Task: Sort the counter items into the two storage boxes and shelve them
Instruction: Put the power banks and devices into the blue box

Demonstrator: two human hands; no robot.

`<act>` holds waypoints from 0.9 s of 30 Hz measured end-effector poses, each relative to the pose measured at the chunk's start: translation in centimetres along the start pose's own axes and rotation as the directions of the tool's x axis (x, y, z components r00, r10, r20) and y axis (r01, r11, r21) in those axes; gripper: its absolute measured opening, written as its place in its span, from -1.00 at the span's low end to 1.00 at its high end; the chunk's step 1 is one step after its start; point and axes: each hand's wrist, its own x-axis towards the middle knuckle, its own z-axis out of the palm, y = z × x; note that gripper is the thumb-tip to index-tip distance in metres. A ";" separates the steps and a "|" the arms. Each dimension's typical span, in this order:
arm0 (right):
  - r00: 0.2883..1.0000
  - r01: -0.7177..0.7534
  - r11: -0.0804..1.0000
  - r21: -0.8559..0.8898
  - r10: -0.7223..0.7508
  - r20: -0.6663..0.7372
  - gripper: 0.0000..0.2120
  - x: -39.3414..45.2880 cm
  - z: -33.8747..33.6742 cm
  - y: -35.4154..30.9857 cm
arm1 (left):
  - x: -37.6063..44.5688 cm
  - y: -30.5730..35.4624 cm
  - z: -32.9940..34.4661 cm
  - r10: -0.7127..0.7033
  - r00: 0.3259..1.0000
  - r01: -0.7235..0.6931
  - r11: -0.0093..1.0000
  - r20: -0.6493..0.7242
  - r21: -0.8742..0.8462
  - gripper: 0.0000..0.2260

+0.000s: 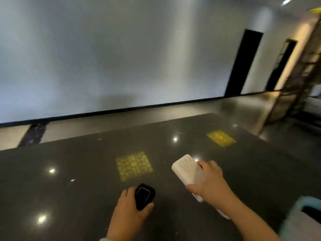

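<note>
Mid-sort, I judge. My left hand (129, 206) has fingers curled round a black device (144, 196); my right hand (209, 182) grips a white pack (186, 168), which sticks out past the fingertips. Both items unboxed. Only a blue box (295, 221) corner shows, beside my right wrist. Shelving left.

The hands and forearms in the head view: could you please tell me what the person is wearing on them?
Both the left hand and the right hand are bare, with no gloves, rings or watch visible. The forearms are uncovered; only a pale sleeve edge shows at the bottom of the frame.
</note>
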 end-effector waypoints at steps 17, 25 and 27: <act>0.887 -0.437 0.898 0.042 0.438 -0.147 -0.14 -15.9 -13.3 24.4 | -4.7 19.4 20.5 0.463 0.815 -0.450 0.885 0.347 -0.124 -0.53; 0.903 -0.429 0.902 0.057 0.425 0.069 -0.08 -20.6 -13.1 24.3 | -5.1 21.6 22.8 0.551 0.707 -0.541 0.825 0.444 -0.162 -0.53; 0.915 -0.399 0.913 0.080 0.391 0.098 -0.09 -21.0 -12.4 23.9 | -4.9 21.5 22.9 0.554 0.705 -0.544 0.823 0.443 -0.164 -0.54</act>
